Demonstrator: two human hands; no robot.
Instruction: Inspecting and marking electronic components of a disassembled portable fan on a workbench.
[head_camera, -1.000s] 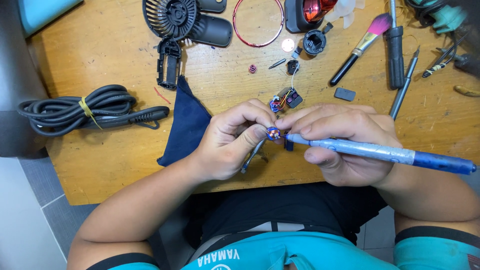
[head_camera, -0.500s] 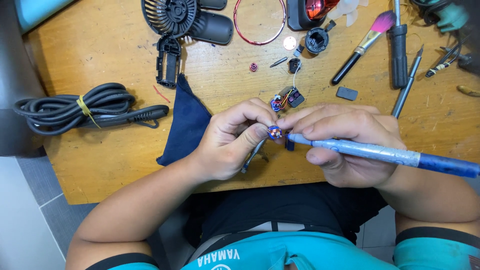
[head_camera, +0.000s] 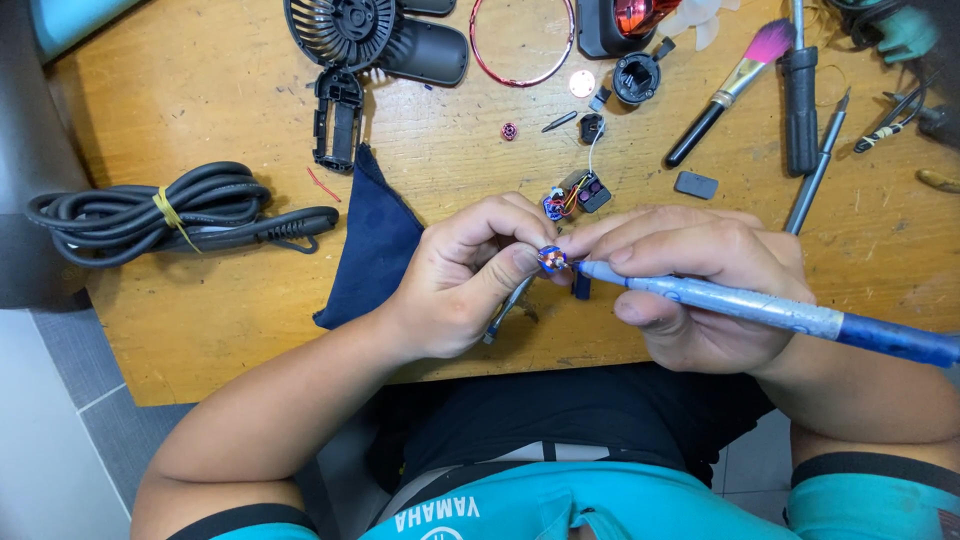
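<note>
At the far left of the wooden table (head_camera: 200, 330) lies a coiled black rubber cable tied with a yellow band (head_camera: 150, 212), and just right of it a folded dark blue cloth (head_camera: 372, 245) hangs to the table's near edge. Neither has shifted over the last second. Behind them rest a black plastic fan grille (head_camera: 345, 28) and a thin red wire ring (head_camera: 522, 42).

The left hand (head_camera: 465, 280) sits over the near edge, thumb and forefinger pinched on a small round motor core wound with copper and blue wire (head_camera: 551, 259); the other fingers curl beneath, and a slim metal tool (head_camera: 505, 310) pokes out under the palm. The hold looks the same as a second ago, with the core in the same spot between the two hands.

The right hand (head_camera: 700, 280) grips a long blue pen-shaped iron (head_camera: 760, 310), fingers closed around its barrel, the pale tip touching the core's right side. The iron's tail has dipped slightly against the earlier views, while the tip has stayed put, which suggests fine work continuing on one spot.

Further right lie a pink-bristled brush with a black handle (head_camera: 725, 90) and a black-handled screwdriver (head_camera: 800, 95).
</note>
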